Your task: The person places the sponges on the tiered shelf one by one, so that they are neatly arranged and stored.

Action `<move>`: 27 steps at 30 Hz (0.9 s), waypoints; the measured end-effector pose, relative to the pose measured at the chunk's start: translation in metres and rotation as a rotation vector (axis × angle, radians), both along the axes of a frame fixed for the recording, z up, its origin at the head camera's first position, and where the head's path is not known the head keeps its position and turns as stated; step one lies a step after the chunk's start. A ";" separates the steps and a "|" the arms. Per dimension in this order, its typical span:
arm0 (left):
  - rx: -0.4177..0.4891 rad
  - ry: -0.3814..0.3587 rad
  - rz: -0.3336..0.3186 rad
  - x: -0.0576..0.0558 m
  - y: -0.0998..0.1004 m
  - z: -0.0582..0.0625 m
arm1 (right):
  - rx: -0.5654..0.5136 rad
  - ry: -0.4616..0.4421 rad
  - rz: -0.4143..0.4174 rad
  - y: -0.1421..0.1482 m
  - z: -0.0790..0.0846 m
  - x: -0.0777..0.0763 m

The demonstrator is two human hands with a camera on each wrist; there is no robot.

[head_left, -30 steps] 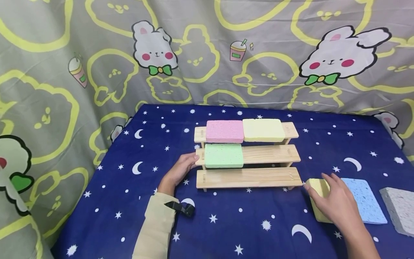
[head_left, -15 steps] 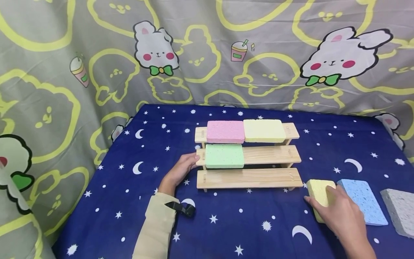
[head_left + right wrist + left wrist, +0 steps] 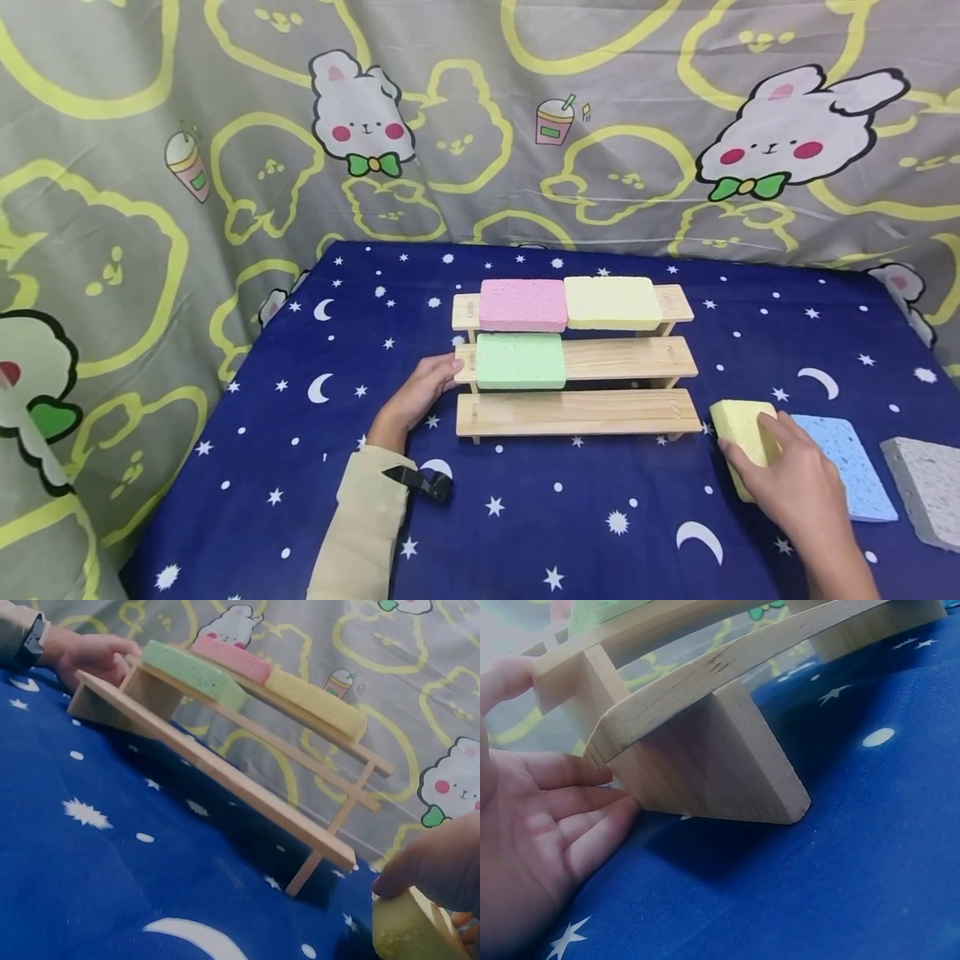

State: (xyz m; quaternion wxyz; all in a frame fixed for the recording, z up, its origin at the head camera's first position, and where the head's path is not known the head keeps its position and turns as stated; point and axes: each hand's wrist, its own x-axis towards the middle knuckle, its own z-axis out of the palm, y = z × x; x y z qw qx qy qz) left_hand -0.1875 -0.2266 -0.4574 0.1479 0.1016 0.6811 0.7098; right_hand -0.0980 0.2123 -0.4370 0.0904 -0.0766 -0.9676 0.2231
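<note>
A three-tier wooden rack (image 3: 577,414) stands mid-table. My left hand (image 3: 417,390) holds its left end, the thumb at the middle tier's end and the other fingers against the side panel in the left wrist view. Pink (image 3: 522,305) and pale yellow (image 3: 612,302) sponges lie side by side on the top tier. At the left of the middle tier lies a green sponge (image 3: 521,362); the lowest tier is bare. To the right of the rack, my right hand (image 3: 798,475) pinches another yellow sponge (image 3: 742,429) between thumb and fingers, its far end tipped up.
A blue sponge (image 3: 851,467) lies just right of my right hand, partly behind it. Farther right is a grey sponge (image 3: 930,487), cut off by the view's edge. A dark blue star-patterned cloth (image 3: 555,533) covers the table, and a printed curtain (image 3: 480,192) hangs behind.
My right hand has closed its fingers on the yellow sponge and raised it a little, shifting it slightly away from me. My left hand has stayed at the rack's left end.
</note>
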 end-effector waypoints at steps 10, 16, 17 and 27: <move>-0.001 0.007 0.000 0.001 0.000 0.001 | -0.046 0.085 0.020 -0.013 0.025 -0.006; -0.002 0.010 0.005 -0.001 0.000 0.001 | -0.077 0.118 0.077 -0.022 0.040 -0.012; -0.004 0.010 0.005 -0.001 0.000 0.001 | -0.081 0.124 0.088 -0.023 0.043 -0.013; -0.008 0.000 0.008 0.000 0.000 -0.001 | -0.079 0.196 0.291 -0.046 0.054 -0.029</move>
